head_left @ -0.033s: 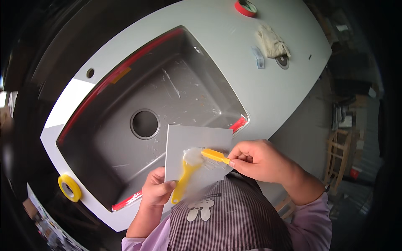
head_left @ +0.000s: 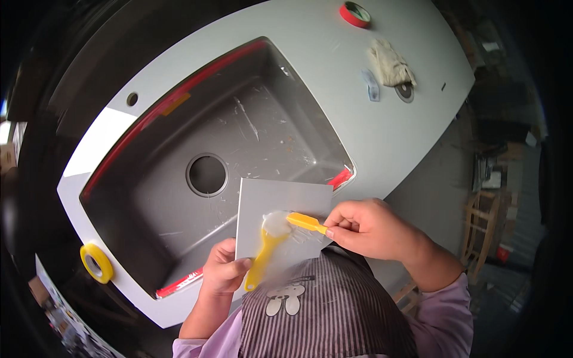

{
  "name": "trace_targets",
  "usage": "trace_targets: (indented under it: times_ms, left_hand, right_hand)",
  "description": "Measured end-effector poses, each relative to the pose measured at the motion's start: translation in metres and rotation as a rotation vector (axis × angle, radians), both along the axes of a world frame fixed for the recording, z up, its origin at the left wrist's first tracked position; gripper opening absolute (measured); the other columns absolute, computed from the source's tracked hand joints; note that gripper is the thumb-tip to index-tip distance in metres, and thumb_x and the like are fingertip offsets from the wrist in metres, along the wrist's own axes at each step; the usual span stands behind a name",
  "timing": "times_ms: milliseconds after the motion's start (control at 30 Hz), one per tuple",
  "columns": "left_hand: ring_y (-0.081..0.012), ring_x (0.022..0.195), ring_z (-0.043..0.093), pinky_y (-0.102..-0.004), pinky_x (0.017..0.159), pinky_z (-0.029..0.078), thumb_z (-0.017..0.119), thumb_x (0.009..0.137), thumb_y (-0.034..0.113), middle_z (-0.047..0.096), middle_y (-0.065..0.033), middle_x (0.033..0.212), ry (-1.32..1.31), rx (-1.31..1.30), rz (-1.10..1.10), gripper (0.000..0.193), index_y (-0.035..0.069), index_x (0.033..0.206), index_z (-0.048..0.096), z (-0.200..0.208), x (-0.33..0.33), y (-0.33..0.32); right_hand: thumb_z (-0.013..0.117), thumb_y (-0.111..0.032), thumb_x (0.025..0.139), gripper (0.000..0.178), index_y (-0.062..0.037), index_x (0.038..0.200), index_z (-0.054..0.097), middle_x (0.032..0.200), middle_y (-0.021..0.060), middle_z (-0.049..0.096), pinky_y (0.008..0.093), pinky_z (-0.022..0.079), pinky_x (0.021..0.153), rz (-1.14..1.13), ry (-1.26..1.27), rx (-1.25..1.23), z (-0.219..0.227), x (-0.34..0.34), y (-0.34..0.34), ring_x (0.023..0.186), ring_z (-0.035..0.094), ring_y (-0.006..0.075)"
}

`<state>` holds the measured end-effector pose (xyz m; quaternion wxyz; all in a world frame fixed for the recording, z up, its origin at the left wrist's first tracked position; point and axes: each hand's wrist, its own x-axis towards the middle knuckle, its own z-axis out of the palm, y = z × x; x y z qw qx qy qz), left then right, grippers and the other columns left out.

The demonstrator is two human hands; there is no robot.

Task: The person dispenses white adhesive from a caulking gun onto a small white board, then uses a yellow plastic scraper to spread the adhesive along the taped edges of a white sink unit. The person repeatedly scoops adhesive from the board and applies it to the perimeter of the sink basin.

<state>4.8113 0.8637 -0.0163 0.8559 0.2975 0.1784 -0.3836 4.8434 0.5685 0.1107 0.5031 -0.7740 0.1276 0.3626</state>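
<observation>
My left hand (head_left: 225,267) is closed on the lower left edge of a thin grey board (head_left: 286,192). Its thumb lies by the handle of a yellow putty knife (head_left: 262,256) that rests on the board. A blob of whitish paste (head_left: 278,223) covers that knife's blade end, with smears beside it. Between the thumb and fingers of my right hand (head_left: 371,230) is a smaller yellow scraper (head_left: 305,222), its tip touching or just over the paste's right edge. The board is held over the front rim of a grey sink (head_left: 179,152) and hides part of it.
Red tape (head_left: 179,283) lines the sink's edges within a white countertop (head_left: 334,65). A yellow tape roll (head_left: 96,263) sits at the left edge. Toward the far right are a red tape roll (head_left: 354,15), a whitish cloth (head_left: 389,62) and a dark disc (head_left: 404,92).
The view has shifted very slightly. Both hands, the board and the yellow tools keep the same arrangement.
</observation>
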Motion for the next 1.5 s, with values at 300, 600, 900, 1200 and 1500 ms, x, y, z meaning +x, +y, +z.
trace_targets:
  times_ms: [300,600,900,1200,1500]
  left_hand:
    - [-0.0315,0.075,0.070,-0.0440,0.064,0.063,0.066,0.081,0.001,0.067,-0.0230,0.095,-0.041,-0.024,0.376,0.032,-0.012,0.110,0.060,0.016,-0.061,-0.033]
    - [-0.0256,0.062,0.067,-0.0365,0.046,0.059,0.061,0.077,0.018,0.066,-0.0273,0.103,-0.028,0.111,1.159,0.070,-0.013,0.135,0.040,0.027,-0.160,-0.133]
    - [-0.0275,0.072,0.070,-0.0378,0.049,0.061,0.060,0.073,0.018,0.063,-0.0294,0.117,0.027,0.070,1.392,0.078,-0.010,0.142,0.035,0.020,-0.221,-0.208]
    - [-0.0462,0.096,0.067,-0.0492,0.053,0.064,0.066,0.074,0.007,0.046,-0.0360,0.132,0.003,-0.120,1.519,0.083,-0.010,0.144,0.024,0.005,-0.225,-0.234]
    - [-0.0457,0.089,0.068,-0.0502,0.054,0.064,0.068,0.076,0.005,0.049,-0.0362,0.127,0.005,-0.107,1.526,0.077,-0.014,0.139,0.029,0.004,-0.223,-0.238]
  right_hand:
    - [0.062,-0.014,0.087,0.015,0.0001,0.088,0.066,0.070,0.0125,0.067,0.0393,0.049,0.061,0.729,-0.165,-0.325,0.005,0.073,-0.039,0.064,0.064,0.0288]
    - [0.063,-0.011,0.090,0.010,-0.0042,0.096,0.068,0.092,0.0103,0.062,0.0357,0.048,0.078,1.237,-0.271,-0.296,-0.035,0.159,-0.110,0.088,0.060,0.0258]
    - [0.069,-0.014,0.084,0.014,-0.0013,0.087,0.066,0.082,0.0137,0.068,0.0404,0.050,0.069,1.485,-0.317,-0.412,-0.068,0.172,-0.083,0.078,0.065,0.0305]
    - [0.076,-0.013,0.079,0.019,-0.0014,0.083,0.061,0.080,0.0117,0.067,0.0377,0.051,0.070,1.627,-0.310,-0.530,-0.075,0.178,-0.059,0.079,0.065,0.0276]
    - [0.072,-0.014,0.079,0.015,-0.0019,0.083,0.064,0.083,0.0136,0.067,0.0402,0.051,0.072,1.729,-0.362,-0.517,-0.085,0.174,-0.048,0.081,0.064,0.0319]
